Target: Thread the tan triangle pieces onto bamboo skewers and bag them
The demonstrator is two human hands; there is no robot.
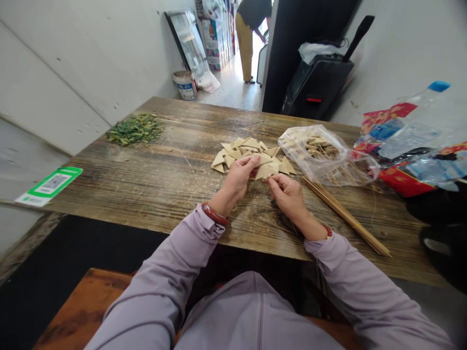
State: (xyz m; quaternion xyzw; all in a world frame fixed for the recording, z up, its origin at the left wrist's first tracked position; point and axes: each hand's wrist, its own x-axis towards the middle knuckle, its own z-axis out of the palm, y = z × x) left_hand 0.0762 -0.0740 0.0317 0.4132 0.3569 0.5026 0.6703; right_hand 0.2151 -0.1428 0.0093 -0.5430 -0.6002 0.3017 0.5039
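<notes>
My left hand is closed on a flat tan triangular piece, with the thumb on top. Close to the piece's lower right edge, my right hand is pinched shut; whatever thin thing it may hold does not show clearly. Just behind my hands lies a heap of similar tan triangles, loosely overlapping. A bundle of thin wooden skewers rests slantwise on the table to the right of my right hand. Beyond it, a clear plastic bag contains tan pieces on skewers.
The wooden table bears a pile of chopped green leaves at far left and a green-and-white code card on its left edge. Bottles and red packaging crowd the right. A person stands in the doorway beyond.
</notes>
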